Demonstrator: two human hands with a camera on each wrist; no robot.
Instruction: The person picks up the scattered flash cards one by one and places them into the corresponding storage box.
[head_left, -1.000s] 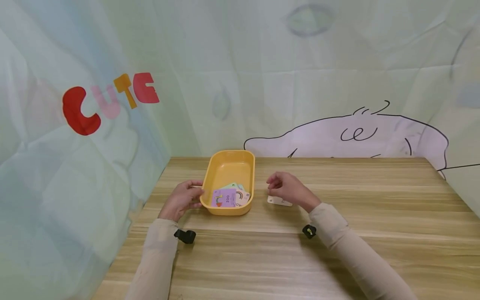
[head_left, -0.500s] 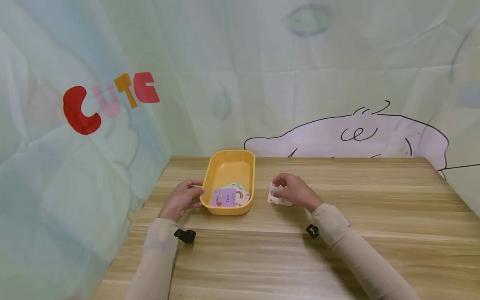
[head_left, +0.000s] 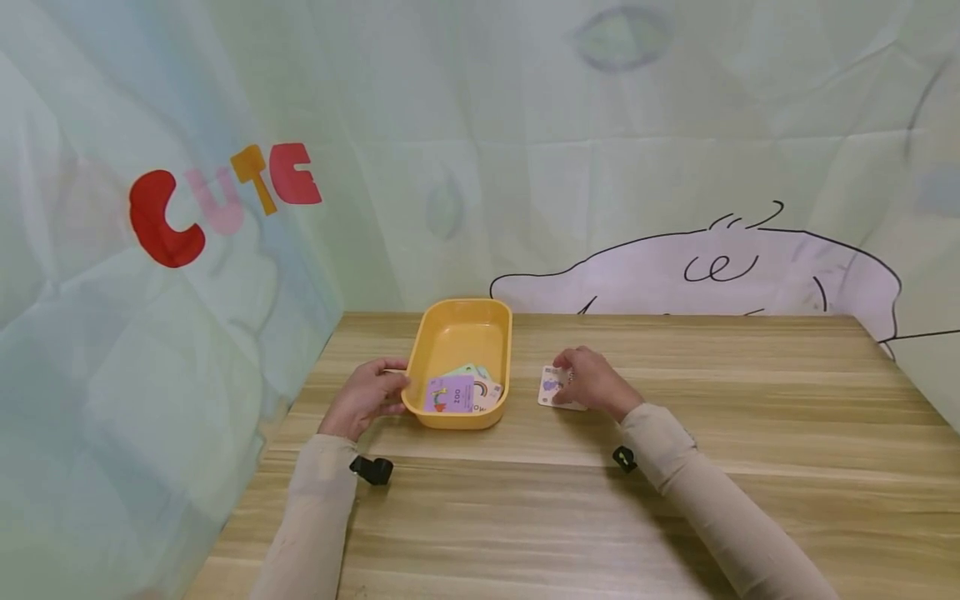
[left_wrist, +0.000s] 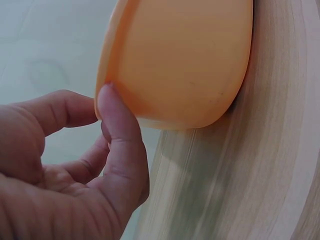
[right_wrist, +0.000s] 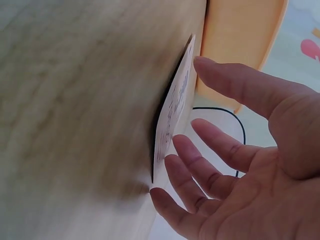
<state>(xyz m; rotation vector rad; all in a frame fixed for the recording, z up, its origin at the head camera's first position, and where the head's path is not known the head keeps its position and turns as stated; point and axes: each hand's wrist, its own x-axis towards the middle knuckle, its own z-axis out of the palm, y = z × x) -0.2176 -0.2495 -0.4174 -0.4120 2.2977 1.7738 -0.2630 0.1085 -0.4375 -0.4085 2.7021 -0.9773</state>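
Note:
On the left of the table, my left hand pinches the near left rim of a yellow plastic tray. In the left wrist view the thumb lies against the tray's wall, with the index finger on the other side of the rim. A white picture card lies to the right of the tray. My right hand is over this card, covering its right part. In the right wrist view its fingers are spread and loosely bent, the fingertips close to the card.
Inside the tray's near end are several cards, with a purple "ZOO" card on top and a rainbow card beside it. The wood-grain table meets a printed curtain at the back and left.
My right hand has shifted slightly to the right and its fingers have spread, so more of the white card shows. The left hand and the tray have stayed in place.

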